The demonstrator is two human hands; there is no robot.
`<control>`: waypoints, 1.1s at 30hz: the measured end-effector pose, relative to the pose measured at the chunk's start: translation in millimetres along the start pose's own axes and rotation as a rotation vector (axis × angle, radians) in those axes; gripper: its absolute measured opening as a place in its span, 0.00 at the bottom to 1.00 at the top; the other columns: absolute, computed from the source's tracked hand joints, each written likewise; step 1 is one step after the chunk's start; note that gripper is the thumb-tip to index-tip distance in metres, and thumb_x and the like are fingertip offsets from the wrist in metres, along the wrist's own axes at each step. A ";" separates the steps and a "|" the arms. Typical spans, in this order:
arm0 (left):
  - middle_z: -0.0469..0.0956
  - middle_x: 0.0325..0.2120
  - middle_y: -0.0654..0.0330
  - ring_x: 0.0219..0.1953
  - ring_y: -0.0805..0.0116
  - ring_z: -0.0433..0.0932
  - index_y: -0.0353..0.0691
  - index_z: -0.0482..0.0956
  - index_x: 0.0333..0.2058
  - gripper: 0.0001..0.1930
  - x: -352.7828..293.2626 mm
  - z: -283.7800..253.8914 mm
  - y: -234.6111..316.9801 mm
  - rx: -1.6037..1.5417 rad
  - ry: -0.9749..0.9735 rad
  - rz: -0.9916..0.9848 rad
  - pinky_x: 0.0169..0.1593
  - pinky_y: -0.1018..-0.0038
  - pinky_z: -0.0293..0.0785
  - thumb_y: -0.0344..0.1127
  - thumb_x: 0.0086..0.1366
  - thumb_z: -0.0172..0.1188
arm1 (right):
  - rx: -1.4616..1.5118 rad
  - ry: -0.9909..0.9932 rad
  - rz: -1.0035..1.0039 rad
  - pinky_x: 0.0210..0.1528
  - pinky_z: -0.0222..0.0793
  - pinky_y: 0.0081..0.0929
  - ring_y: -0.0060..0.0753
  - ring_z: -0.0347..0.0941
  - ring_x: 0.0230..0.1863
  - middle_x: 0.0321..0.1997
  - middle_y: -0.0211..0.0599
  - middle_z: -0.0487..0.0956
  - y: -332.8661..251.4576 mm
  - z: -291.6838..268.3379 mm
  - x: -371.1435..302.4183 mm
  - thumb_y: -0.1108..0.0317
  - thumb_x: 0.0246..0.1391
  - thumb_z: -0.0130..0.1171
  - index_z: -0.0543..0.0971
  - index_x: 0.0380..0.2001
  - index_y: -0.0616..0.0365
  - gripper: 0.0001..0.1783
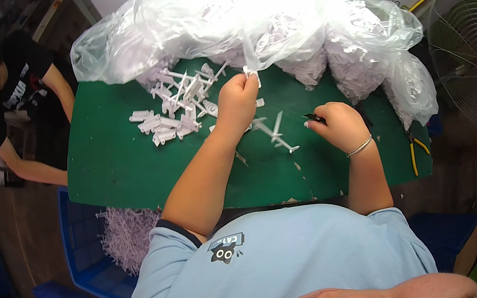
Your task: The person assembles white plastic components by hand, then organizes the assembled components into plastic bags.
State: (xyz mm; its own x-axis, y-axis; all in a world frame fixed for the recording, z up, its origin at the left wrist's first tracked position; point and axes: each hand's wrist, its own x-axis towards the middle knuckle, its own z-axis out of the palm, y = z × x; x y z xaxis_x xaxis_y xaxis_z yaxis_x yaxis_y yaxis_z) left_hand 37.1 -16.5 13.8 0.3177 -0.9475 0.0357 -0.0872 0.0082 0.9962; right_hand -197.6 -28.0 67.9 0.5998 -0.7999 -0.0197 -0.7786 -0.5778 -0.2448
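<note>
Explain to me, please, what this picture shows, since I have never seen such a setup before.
There is no machine here: a person works with two bare hands. The single picture comes from a wide fisheye camera worn on that person's head, looking down, so straight edges bend near its rim.

On the green table lie a loose pile of white plastic parts, a white branched stick and, behind them, clear plastic bags filled with white parts. Yellow-handled pliers are at the right edge.

The left hand pinches a small white piece; the right hand holds a small dark tool, whose exact kind I cannot tell. Another person is at the upper left.
</note>
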 end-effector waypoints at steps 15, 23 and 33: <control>0.70 0.15 0.51 0.18 0.51 0.72 0.37 0.70 0.24 0.14 -42.8 24.8 24.3 0.356 -0.252 0.518 0.23 0.63 0.64 0.38 0.66 0.55 | 0.968 0.315 -0.103 0.27 0.64 0.22 0.22 0.69 0.24 0.24 0.34 0.77 -25.6 30.0 -43.8 0.70 0.58 0.56 0.79 0.32 0.65 0.08; 0.66 0.13 0.58 0.15 0.68 0.63 0.36 0.71 0.22 0.16 -35.3 74.7 79.0 0.346 -0.233 0.541 0.23 0.70 0.60 0.38 0.66 0.58 | 1.367 0.856 0.171 0.18 0.50 0.14 0.07 0.56 0.16 0.17 0.19 0.67 89.9 -41.9 -74.1 0.69 0.60 0.54 0.76 0.27 0.59 0.08; 0.75 0.20 0.48 0.28 0.48 0.76 0.35 0.74 0.31 0.25 28.7 139.4 142.8 0.595 -0.106 0.602 0.35 0.57 0.69 0.55 0.69 0.47 | 1.827 0.750 0.392 0.14 0.44 0.18 0.13 0.50 0.12 0.14 0.19 0.57 117.3 -64.8 -90.0 0.58 0.65 0.49 0.78 0.33 0.58 0.15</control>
State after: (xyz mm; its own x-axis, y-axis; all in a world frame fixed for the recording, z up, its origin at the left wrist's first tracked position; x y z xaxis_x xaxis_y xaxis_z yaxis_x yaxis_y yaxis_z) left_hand -97.9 -87.1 145.9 -0.0296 -0.8604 0.5087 -0.7038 0.3793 0.6007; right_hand -354.9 -34.3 103.8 -0.0804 -0.9923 -0.0940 0.5335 0.0368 -0.8450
